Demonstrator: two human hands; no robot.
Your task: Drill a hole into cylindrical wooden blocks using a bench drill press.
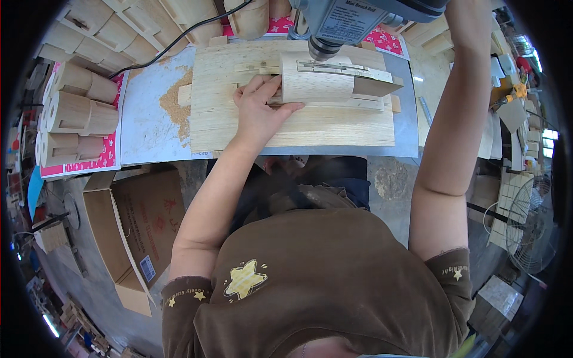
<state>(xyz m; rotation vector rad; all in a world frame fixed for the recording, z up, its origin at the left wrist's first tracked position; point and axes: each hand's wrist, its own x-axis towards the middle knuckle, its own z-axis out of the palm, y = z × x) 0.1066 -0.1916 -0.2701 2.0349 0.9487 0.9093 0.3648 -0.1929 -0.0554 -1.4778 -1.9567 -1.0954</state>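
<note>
"Just right of the left hand point(258, 106), what lies there?"

"A pale, curved wooden piece point(316, 86), with a flat panel point(375, 88) jutting from its far end, away from the grip."

"And does the hand grasp it?"

"Fingers and thumb are spread around its left end and near edge — whether they clasp it or only steady it, I cannot tell."

"What is above the grip?"

"Up and to its right, the drill point(352, 25), its chuck point(324, 49) over the piece. Beneath the grip is a wide wooden board point(286, 132); left of it, sawdust point(173, 107), then wooden blocks point(83, 114)."

"The right hand point(470, 21)?"

"Far right of the grip, beyond the drill — the top edge cuts it off, so its hold can't be told."
</note>
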